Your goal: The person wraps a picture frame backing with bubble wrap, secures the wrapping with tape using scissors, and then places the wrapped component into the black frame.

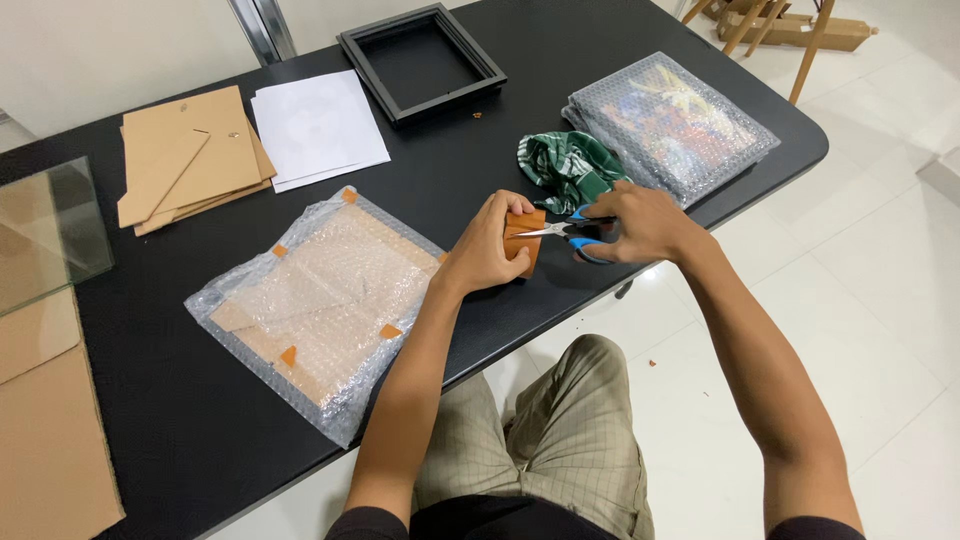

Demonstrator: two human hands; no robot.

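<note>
Black tabletop (560, 60): left hand (485, 250) grips brown tape roll (525, 240); right hand (640, 222) works blue-handled scissors (575, 232), cutting tape beside bubble-wrapped flat parcel (320, 300); blades need steady closing.

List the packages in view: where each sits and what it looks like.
Flat rectangular bubble-wrapped brown package with orange tape at its corners: table centre-left, beside the left hand.
Stack of bubble-wrapped flat packages with colourful contents: far right table edge, behind the right hand and the blue-handled scissors.
No labels, signs or screens.
</note>
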